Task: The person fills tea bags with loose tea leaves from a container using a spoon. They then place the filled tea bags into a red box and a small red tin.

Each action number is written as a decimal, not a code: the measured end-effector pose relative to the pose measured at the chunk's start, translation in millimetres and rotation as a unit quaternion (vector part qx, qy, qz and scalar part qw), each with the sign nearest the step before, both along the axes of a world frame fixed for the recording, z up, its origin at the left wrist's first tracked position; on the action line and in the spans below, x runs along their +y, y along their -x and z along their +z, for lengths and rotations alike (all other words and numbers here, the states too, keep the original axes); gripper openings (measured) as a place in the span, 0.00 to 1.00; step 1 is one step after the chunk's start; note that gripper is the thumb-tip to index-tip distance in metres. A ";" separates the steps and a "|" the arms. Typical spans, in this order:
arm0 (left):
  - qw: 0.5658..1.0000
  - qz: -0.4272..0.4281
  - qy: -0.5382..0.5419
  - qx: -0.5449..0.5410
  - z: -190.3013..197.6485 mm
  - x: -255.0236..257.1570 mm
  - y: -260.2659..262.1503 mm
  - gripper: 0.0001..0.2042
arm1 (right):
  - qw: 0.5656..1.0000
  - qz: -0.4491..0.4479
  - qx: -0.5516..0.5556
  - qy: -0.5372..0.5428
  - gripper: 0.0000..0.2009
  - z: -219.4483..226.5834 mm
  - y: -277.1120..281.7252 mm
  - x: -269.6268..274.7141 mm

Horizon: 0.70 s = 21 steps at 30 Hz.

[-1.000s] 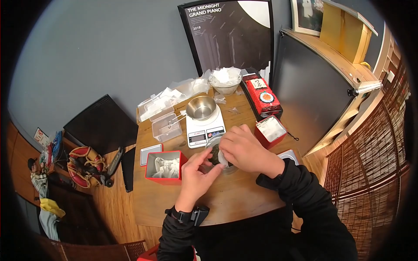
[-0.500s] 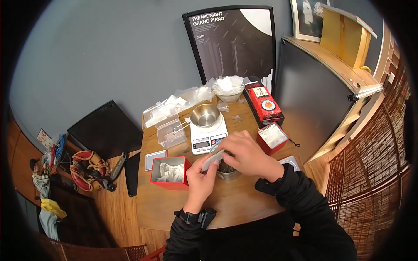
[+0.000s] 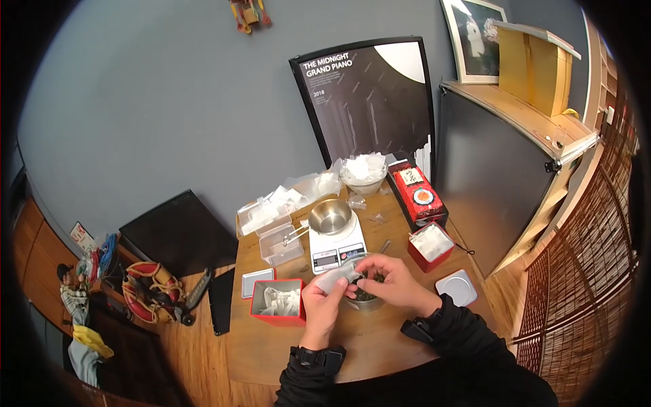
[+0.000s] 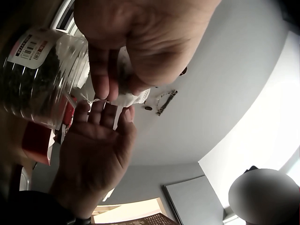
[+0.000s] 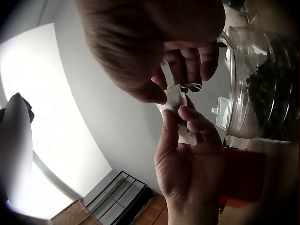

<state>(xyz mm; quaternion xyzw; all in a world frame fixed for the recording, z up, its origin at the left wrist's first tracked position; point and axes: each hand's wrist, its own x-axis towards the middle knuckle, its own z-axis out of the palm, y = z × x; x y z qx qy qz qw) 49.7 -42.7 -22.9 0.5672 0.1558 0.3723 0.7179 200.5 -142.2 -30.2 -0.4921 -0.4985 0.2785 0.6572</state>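
A small white bag [image 3: 337,277] with dark contents is between the two hands, beside the mouth of a clear jar [image 3: 366,304] of dark green leaves. My left hand [image 3: 321,305] pinches its body between thumb and fingers. At its upper edge, the thumb and fingers of my right hand [image 3: 393,285] hold the bag, with a thin white string [image 5: 194,86] looped by the fingertips. The jar [image 4: 28,86] carries a label in the left wrist view. Behind the hands, a steel bowl [image 3: 330,216] sits on a white scale [image 3: 327,260].
Left of the hands is a red tin [image 3: 279,321] of white bags; another red tin [image 3: 431,256] stands right. Plastic boxes [image 3: 282,244], a heaped bowl [image 3: 364,184] and a red packet [image 3: 422,197] lie behind. A lid [image 3: 457,288] lies at the right.
The hands have come up from the jar mouth with the white bag, which now shows between them. The head view has tilted upward, so the table appears lower.
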 end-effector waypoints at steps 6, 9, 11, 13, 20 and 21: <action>1.000 -0.023 -0.017 0.001 -5.5 6.8 -1.3 0.12 | 0.999 -0.010 0.009 -0.043 0.11 -6.2 3.3 1.1; 0.998 -0.058 -0.002 -0.019 -15.1 11.1 2.1 0.11 | 0.999 0.006 0.037 -0.020 0.11 -11.7 2.2 -0.6; 0.998 -0.068 0.002 -0.017 -18.4 12.6 4.0 0.11 | 0.999 0.005 0.033 0.001 0.10 -13.5 1.0 -1.4; 0.998 -0.067 0.010 -0.007 -21.5 13.0 5.2 0.11 | 1.000 0.000 -0.011 0.007 0.09 -8.1 3.0 -5.2; 0.999 -0.044 0.000 -0.004 -19.5 11.2 10.0 0.11 | 0.997 -0.016 -0.074 -0.034 0.12 -0.7 6.9 -6.8; 0.999 -0.043 -0.001 -0.006 -18.6 9.6 9.7 0.11 | 0.996 -0.015 -0.076 -0.035 0.12 0.7 6.8 -6.7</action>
